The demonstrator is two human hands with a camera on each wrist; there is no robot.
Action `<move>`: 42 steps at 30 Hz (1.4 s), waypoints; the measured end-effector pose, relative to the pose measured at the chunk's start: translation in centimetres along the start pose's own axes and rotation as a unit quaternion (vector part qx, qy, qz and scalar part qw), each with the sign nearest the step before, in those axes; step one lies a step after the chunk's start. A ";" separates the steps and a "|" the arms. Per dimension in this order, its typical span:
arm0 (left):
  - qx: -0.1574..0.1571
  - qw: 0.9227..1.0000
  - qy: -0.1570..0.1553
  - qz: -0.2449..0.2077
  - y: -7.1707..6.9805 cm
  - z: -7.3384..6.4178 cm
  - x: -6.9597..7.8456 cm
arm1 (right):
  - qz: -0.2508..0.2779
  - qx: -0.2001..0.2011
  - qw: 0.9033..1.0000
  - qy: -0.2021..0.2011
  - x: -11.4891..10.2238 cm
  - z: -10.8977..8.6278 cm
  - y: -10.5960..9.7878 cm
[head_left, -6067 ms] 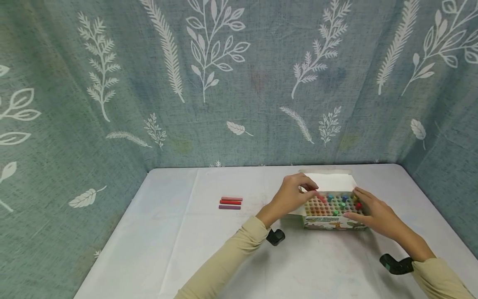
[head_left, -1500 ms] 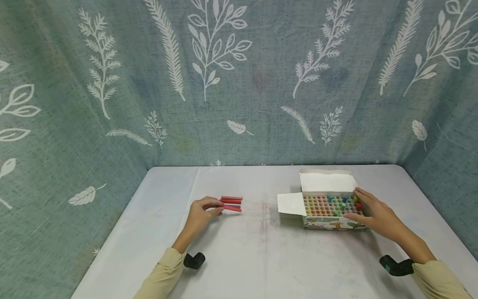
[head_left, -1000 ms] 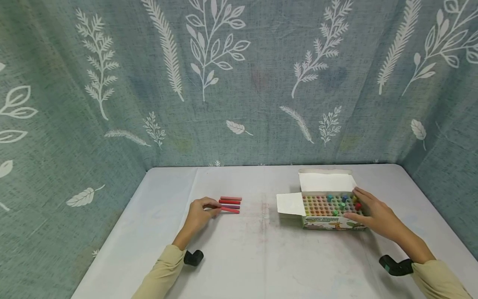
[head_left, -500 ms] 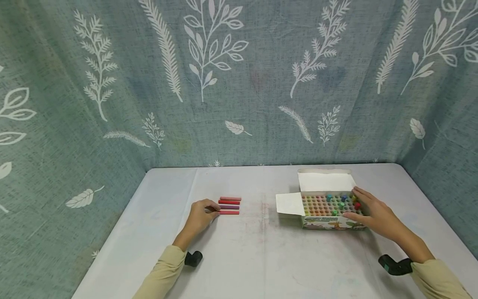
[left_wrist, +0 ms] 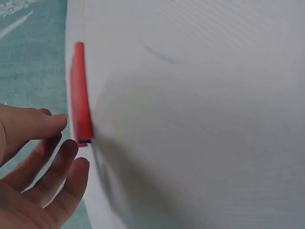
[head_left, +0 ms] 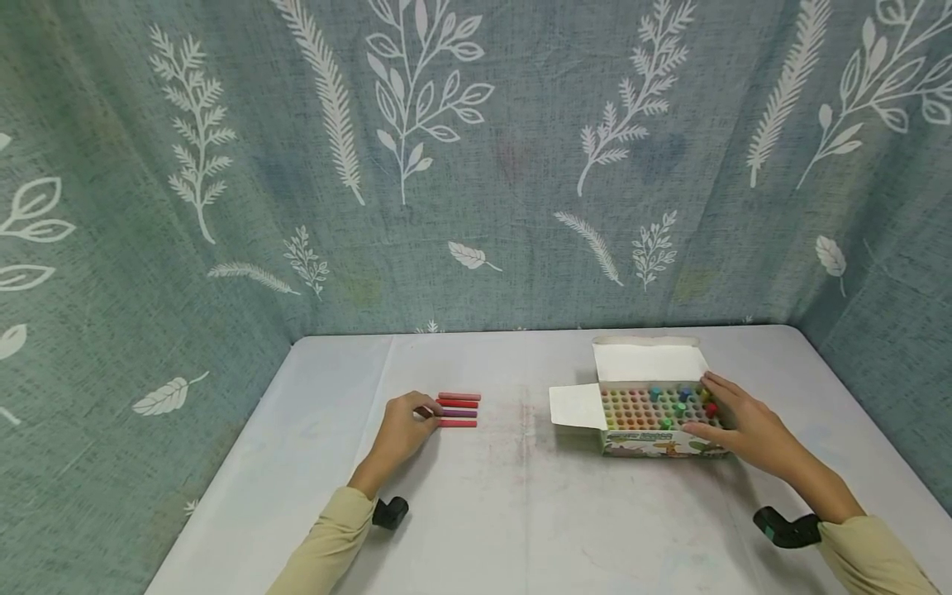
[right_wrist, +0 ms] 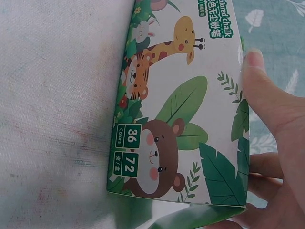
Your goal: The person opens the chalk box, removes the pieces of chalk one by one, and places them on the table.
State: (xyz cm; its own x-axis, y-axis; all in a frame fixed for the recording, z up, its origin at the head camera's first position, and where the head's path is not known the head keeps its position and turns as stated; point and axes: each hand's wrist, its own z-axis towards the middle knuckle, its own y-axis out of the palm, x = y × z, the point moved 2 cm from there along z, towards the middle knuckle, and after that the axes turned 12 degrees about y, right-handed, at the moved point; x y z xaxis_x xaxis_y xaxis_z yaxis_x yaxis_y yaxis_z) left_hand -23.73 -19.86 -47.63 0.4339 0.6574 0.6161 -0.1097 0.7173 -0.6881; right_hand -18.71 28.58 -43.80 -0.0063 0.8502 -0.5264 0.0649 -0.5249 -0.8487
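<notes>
Side by side on the table lie a pale red chalk stick (head_left: 461, 397), a red one (head_left: 463, 404), a purple one (head_left: 461, 414) and, nearest me, a pinkish-red one (head_left: 458, 424). My left hand (head_left: 406, 426) hovers at their left ends. The left wrist view shows its thumb and fingers loosely bent, apart from the chalk and holding nothing. My right hand (head_left: 751, 421) holds the right end of the open chalk box (head_left: 662, 446), thumb at the front edge, fingers at the far right side. Inside, several coloured chalks (head_left: 680, 409) stand among many holes.
The box's white lid (head_left: 650, 361) stands raised at the back, and a side flap (head_left: 577, 406) sticks out to the left. Faint chalk smudges mark the white tablecloth (head_left: 524, 463). A patterned curtain (head_left: 476, 207) encloses the back and sides.
My left hand carried the pinkish-red chalk from the box to the left, laid it nearest me in the row and let go. It has since drawn slightly away. My right hand stayed put.
</notes>
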 end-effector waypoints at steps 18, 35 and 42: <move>-0.026 0.995 0.047 -0.090 1.4 2.0 5.8 | -0.007 -0.003 1.000 -0.013 0.2 0.1 -0.1; -0.050 0.981 0.139 -0.126 4.1 4.8 12.0 | -0.011 -0.008 1.000 -0.015 -0.2 0.1 -0.4; -0.073 0.973 0.183 -0.122 5.8 5.9 14.8 | -0.018 -0.004 1.000 -0.017 -0.2 0.2 -0.5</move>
State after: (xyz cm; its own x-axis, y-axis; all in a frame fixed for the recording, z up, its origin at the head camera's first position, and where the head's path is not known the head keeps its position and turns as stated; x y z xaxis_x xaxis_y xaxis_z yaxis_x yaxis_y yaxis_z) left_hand -23.21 -4.59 -40.27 0.7227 0.3267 0.6090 0.1529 0.7838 -0.6019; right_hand -18.92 28.64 -43.23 -0.0417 0.8662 -0.4979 0.0724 -0.4944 -0.8662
